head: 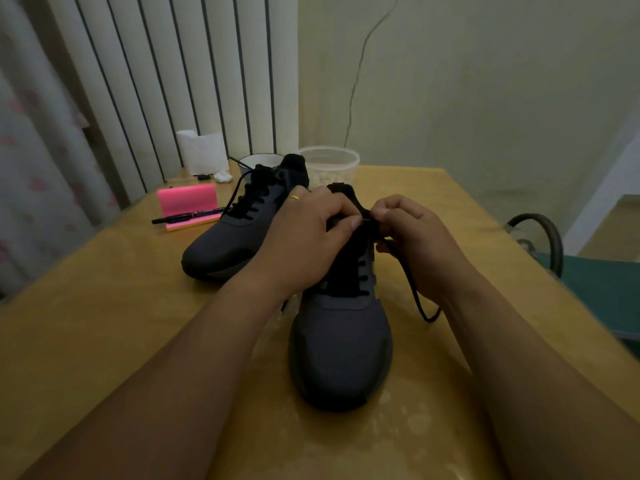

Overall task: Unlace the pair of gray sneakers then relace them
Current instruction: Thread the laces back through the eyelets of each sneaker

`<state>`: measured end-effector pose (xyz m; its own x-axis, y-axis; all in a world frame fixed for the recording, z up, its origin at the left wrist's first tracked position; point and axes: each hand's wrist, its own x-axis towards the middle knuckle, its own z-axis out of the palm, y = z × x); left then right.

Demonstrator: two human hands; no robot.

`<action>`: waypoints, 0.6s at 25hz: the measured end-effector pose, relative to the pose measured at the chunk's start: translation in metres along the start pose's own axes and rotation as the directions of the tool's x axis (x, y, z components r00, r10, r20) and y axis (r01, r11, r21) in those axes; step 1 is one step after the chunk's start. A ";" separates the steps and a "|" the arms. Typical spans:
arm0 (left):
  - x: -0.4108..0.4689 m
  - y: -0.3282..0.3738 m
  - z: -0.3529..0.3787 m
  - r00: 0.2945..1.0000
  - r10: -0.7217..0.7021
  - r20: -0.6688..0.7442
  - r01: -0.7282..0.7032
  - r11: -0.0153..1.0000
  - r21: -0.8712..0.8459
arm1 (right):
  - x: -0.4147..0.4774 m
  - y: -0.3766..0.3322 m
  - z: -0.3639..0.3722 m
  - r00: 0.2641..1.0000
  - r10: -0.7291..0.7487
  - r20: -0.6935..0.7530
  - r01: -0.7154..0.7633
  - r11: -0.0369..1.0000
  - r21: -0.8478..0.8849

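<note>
I judge I'm at the top eyelets of the near matte gray fabric sneaker (341, 348), whether unthreading or finishing I can't tell. My left hand (304, 237) and right hand (415, 244) both pinch its thin black cord lace (417, 303), whose slack loops to the sneaker's right. Next calls for guiding the limp tip through a small eyelet. The laced second gray sneaker (225, 244) lies behind-left.

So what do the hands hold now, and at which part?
Both the left hand and the right hand pinch the black lace of the near sneaker beside its top eyelets; a loose loop hangs below the right hand.
</note>
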<state>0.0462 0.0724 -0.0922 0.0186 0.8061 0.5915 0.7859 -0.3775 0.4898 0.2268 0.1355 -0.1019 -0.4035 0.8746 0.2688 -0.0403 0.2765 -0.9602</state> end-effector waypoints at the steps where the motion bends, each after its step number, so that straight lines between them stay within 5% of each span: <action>1: 0.000 0.000 0.002 1.000 0.003 -0.001 -0.003 1.000 0.012 | 0.001 0.001 -0.001 1.000 0.006 0.007 -0.006 1.000 0.018; 7: 0.002 0.000 0.006 0.997 0.076 0.004 -0.076 0.992 0.102 | 0.003 0.006 -0.009 0.996 0.066 0.067 -0.077 0.983 0.164; 15: 0.007 0.003 0.006 0.990 0.143 0.014 -0.141 0.955 0.262 | 0.004 0.007 -0.008 0.997 0.037 0.064 -0.045 0.991 0.128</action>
<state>0.0518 0.0792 -0.0906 0.1395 0.7505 0.6459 0.9094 -0.3551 0.2163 0.2325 0.1440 -0.1066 -0.4628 0.8568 0.2273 -0.1384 0.1834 -0.9732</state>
